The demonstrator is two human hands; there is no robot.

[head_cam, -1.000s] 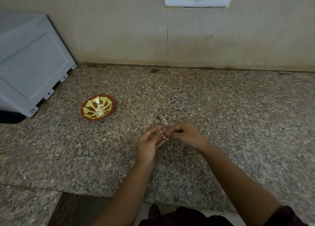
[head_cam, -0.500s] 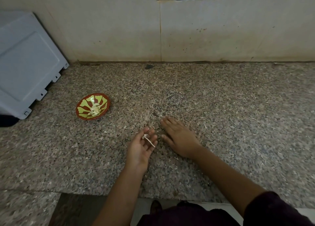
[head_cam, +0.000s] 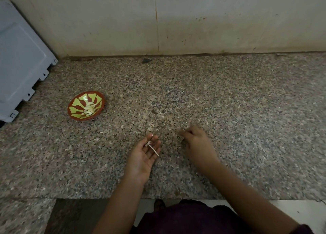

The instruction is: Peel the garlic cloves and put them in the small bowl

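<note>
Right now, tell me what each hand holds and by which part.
The left hand carries a thin white garlic stalk lying loose across its fingers. The right hand is curled and blurred: its hold cannot be told.

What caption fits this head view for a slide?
Left hand carries a thin white stalk, right hand on the granite counter, peeled cloves in the small bowl.

Counter layout, from the front edge back to the wall (head_cam: 211, 22).

The small bowl (head_cam: 76, 108) is set on the counter (head_cam: 229, 101) at the left, with peeled cloves (head_cam: 89, 108) lying in it, and an appliance (head_cam: 21, 57) is stood further left. Nearer the front edge, well right of the bowl, the left hand (head_cam: 142, 156) is held palm up with a garlic stalk (head_cam: 152, 147) laid across its fingers. The right hand (head_cam: 197, 142) is placed beside it, to the right.
</note>
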